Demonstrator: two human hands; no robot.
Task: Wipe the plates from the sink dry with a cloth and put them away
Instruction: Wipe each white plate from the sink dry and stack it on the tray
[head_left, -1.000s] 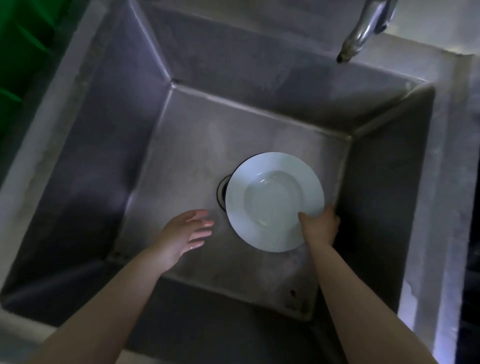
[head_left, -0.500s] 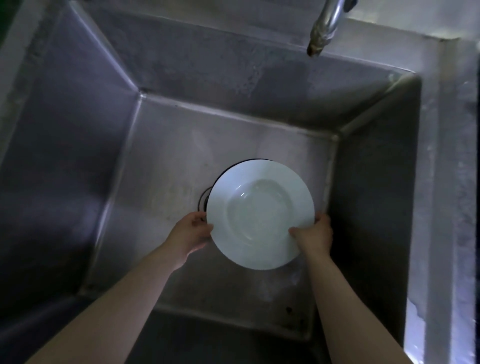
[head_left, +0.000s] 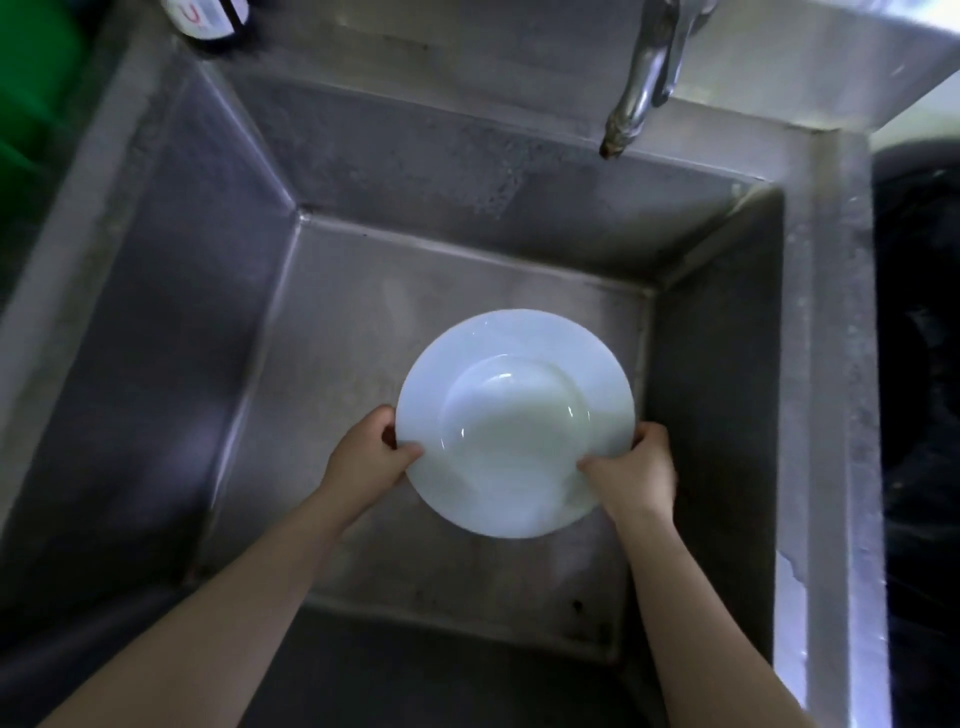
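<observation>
While the plate (head_left: 514, 423) is held inside the sink (head_left: 171, 322), the job looks like it is only just starting. The left hand (head_left: 366, 462) grips the plate's left edge, thumb on top and fingers curled under. The right hand (head_left: 636, 475) grips the right edge the same way. So the plate sits between the two hands, face up, below the tap (head_left: 631, 106), which is further away from the hands. I cannot tell if the plate rests on the sink floor or is a little above it.

What is done: the plate is in both hands. What is left, I think: lift it out, rub it dry with a cloth, and put it away. No cloth shows here, and no place to put plates shows either.

Counting: one white plate, with a deep round middle. One sink. One tap. Two hands. I see no other plates in the sink, so this may be the last one, or the only one. A bottle (head_left: 210, 21) stands on the bench at the far left corner, well apart from the hands.
</observation>
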